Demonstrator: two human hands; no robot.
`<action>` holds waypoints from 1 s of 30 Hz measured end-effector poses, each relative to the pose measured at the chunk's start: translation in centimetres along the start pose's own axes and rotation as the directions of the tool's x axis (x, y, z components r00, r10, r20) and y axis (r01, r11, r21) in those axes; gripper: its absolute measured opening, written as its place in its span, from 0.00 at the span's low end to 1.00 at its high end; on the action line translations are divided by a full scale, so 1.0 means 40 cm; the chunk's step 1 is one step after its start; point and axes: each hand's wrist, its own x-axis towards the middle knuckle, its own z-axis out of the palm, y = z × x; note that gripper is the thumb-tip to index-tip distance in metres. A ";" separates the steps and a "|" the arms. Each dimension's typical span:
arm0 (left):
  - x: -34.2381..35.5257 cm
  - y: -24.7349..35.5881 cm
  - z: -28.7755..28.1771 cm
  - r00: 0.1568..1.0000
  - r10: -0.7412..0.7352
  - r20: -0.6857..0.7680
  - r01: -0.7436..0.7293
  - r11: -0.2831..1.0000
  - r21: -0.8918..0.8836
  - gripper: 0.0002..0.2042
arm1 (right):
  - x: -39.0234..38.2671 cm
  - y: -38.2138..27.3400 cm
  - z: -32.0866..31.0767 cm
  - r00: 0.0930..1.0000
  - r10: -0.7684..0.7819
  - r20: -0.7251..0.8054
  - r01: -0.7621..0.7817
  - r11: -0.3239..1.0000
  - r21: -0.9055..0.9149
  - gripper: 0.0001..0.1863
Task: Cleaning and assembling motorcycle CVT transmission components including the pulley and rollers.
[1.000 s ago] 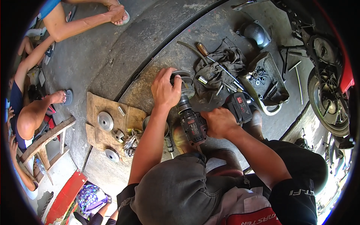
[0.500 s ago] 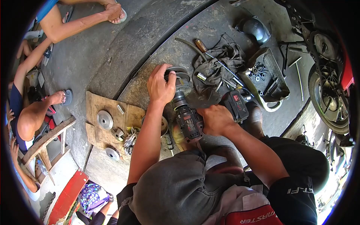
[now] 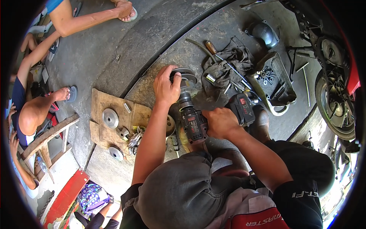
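Note:
My left hand [image 3: 166, 86] is wrapped over a dark round pulley assembly [image 3: 186, 72], its thumb across the rim. A black cordless impact wrench [image 3: 194, 128] points away from me, its socket [image 3: 185, 100] meeting the middle of that assembly. My right hand [image 3: 219, 121] grips the tool's handle, with the battery pack [image 3: 241, 108] beyond it to the right. At left a cardboard sheet [image 3: 100, 98] holds silver discs [image 3: 110, 118] and small metal parts. A dark rag [image 3: 232, 55] with a screwdriver [image 3: 211, 47], sockets and long tools lies beyond the right hand.
A plastic tray [image 3: 286, 86] holds several bolts, beside a metal cover [image 3: 263, 33]. A motorbike wheel [image 3: 331, 103] stands at right. Other people's bare legs [image 3: 87, 23] and a wooden stool [image 3: 51, 137] line the left. A dark floor seam [image 3: 164, 51] curves past the work area.
Both hands, the wrench and the pulley assembly moved slightly upward in the picture from a second ago; the grips are the same. The whole view has shifted a little in the last half second.

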 end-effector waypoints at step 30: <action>0.000 -0.025 0.000 0.999 0.021 -0.036 -0.022 0.999 -0.035 0.12 | 0.012 -0.003 0.030 0.998 0.002 -0.059 -0.003 1.000 -0.012 0.21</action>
